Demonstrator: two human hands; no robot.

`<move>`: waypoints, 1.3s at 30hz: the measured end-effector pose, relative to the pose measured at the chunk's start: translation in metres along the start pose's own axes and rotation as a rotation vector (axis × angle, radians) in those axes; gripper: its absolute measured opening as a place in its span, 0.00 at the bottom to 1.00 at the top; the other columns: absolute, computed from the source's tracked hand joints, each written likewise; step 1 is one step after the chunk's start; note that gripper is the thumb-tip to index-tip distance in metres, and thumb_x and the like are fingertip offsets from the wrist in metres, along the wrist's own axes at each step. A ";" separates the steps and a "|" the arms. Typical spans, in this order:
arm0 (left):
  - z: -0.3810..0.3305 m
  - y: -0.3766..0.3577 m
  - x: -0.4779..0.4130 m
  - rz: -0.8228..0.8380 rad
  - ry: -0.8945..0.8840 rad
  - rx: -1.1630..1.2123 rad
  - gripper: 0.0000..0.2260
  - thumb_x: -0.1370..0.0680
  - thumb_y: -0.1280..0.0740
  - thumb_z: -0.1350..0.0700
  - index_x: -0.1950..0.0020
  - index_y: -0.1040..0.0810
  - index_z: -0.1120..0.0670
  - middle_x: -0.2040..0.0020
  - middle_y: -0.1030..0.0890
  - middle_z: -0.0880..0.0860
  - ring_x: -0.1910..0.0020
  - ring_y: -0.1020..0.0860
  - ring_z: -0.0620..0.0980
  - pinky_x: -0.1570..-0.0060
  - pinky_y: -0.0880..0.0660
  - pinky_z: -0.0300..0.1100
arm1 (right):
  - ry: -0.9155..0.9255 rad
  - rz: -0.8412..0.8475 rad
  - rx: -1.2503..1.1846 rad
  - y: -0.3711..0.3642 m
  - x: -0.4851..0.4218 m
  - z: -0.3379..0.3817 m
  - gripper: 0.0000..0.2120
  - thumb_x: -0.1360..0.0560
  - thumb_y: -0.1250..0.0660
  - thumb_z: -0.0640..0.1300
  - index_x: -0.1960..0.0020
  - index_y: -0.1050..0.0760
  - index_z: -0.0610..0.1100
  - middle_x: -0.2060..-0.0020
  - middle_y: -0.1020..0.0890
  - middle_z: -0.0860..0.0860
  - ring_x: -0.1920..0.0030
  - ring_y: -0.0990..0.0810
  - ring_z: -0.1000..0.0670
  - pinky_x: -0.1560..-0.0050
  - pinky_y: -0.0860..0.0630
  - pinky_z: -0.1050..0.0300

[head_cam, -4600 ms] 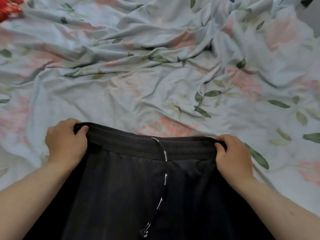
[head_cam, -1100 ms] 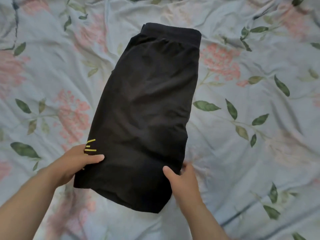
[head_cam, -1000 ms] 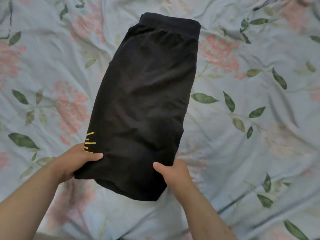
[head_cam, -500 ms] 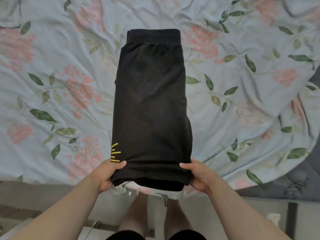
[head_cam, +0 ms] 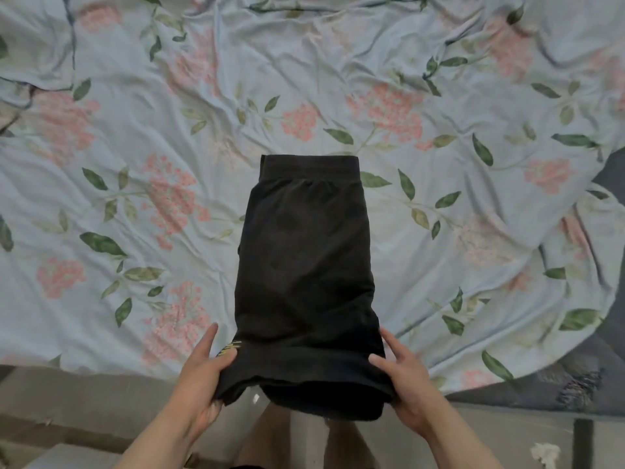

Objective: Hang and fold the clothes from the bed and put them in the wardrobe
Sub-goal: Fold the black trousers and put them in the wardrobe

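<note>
Black shorts point(head_cam: 304, 265) folded lengthwise on floral bedsheet point(head_cam: 135, 164), I see left hand point(head_cam: 203, 374) pinching near hem corner, right hand point(head_cam: 406, 384) gripping opposite corner, waistband far end.

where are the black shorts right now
In the head view the black shorts lie folded lengthwise in the middle of the floral bedsheet, their near end overhanging the bed edge and held by the left hand and right hand.
</note>
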State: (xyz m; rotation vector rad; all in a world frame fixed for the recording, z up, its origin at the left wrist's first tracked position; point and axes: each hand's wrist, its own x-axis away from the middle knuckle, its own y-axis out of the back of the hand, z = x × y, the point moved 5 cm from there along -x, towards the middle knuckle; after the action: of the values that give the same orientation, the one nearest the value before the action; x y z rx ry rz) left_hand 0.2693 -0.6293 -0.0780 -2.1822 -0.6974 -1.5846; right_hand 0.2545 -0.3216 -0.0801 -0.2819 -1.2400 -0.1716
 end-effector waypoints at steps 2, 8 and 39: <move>-0.030 -0.023 0.006 0.118 0.006 0.186 0.22 0.22 0.35 0.69 0.29 0.29 0.57 0.51 0.16 0.64 0.62 0.15 0.55 0.67 0.18 0.45 | 0.012 0.029 -0.076 -0.009 -0.006 0.029 0.12 0.21 0.38 0.33 0.43 0.20 0.43 0.47 0.16 0.44 0.52 0.17 0.47 0.61 0.19 0.57; -0.107 -0.087 -0.010 0.465 0.090 0.656 0.22 0.30 0.32 0.65 0.37 0.24 0.70 0.35 0.23 0.67 0.40 0.21 0.65 0.49 0.20 0.60 | 0.029 0.422 -0.483 -0.049 -0.025 0.119 0.28 0.31 0.33 0.40 0.32 0.25 0.37 0.35 0.22 0.39 0.34 0.23 0.39 0.37 0.25 0.37; -0.160 -0.231 -0.179 -0.206 -1.340 -1.910 0.35 0.22 0.54 0.36 0.19 0.57 0.51 0.19 0.55 0.54 0.20 0.57 0.52 0.23 0.62 0.54 | 1.093 -0.398 1.796 -0.131 -0.210 0.204 0.33 0.20 0.53 0.59 0.19 0.59 0.50 0.19 0.58 0.49 0.20 0.60 0.49 0.22 0.62 0.42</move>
State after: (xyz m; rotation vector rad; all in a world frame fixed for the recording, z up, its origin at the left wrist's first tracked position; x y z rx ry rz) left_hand -0.0330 -0.5614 -0.1992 -4.5249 1.0790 -0.0688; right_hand -0.0338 -0.3893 -0.2036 1.4481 0.0024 0.4357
